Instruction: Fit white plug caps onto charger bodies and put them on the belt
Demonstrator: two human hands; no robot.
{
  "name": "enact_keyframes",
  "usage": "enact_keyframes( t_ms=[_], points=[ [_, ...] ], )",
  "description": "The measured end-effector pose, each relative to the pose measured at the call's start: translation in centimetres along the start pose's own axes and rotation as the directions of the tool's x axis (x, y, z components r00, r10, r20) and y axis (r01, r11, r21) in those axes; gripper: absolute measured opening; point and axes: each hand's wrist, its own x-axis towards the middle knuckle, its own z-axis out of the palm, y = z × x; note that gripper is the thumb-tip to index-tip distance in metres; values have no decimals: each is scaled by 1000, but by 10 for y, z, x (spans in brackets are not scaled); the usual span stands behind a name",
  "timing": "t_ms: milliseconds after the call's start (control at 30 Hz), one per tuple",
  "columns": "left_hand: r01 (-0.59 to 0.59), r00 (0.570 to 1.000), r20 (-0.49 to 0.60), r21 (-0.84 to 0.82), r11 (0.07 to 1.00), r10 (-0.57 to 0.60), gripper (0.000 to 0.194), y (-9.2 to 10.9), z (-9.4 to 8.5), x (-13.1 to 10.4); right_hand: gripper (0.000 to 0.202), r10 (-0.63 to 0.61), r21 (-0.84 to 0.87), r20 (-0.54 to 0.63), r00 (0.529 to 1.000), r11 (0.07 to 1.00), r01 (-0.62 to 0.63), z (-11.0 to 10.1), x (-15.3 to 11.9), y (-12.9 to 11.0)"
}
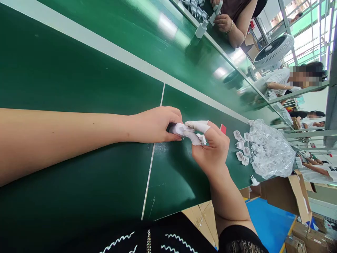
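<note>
Over the green tabletop [126, 172], my left hand [160, 123] is closed around a white plastic power adapter [175, 129], largely hidden by the fingers. My right hand [214, 147] meets it from the right, with white coverings on its thumb and forefinger. Pinched in these fingers is a white plug piece [202, 139] whose pins point right. Whether the plug piece and the adapter are joined, I cannot tell. A small red object [223, 129] lies just behind my right hand. Several loose white plug pieces [240, 145] are set out further right.
A clear plastic bag [271, 151] full of white plug pieces rests at the table's right end, near a cardboard box [283, 193]. A lone plug [254, 180] lies by the edge. Across the glossy green belt, a co-worker's hand [223, 23] is near a white adapter [201, 29].
</note>
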Motion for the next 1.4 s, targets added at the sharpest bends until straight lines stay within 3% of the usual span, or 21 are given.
enact_keyframes(
  t_ms=[167, 300, 433, 800, 1000, 1233, 1400],
  points=[
    [-19, 999, -29, -34, 999, 18, 34, -2, 2, -1, 15, -44, -38, -51, 998, 998, 42, 5, 0, 1],
    [3, 999, -46, -16, 1000, -4, 35, 2, 2, -1, 14, -2, -90, -64, 998, 996, -3, 9, 0, 1],
    [24, 999, -38, 5, 1000, -24, 35, 8, 0, -2, 14, 17, -6, -23, 1000, 1000, -17, 5, 2, 3],
    [-18, 1000, 16, -7, 1000, 18, 34, 2, -3, 1, 15, -168, 19, 56, 984, 986, 167, -7, 13, 16],
    [-13, 999, 29, -34, 999, 14, 30, 8, -5, -1, 17, -254, 155, 51, 966, 957, 244, -5, 18, 22],
    [-5, 999, -39, -58, 998, 3, 28, 2, 2, -1, 14, -205, 96, -19, 978, 974, 206, 0, 16, 18],
    [-34, 999, -28, -35, 999, 33, 30, 7, 0, -4, 19, -219, 141, 114, 969, 969, 203, -6, 17, 20]
  ],
)
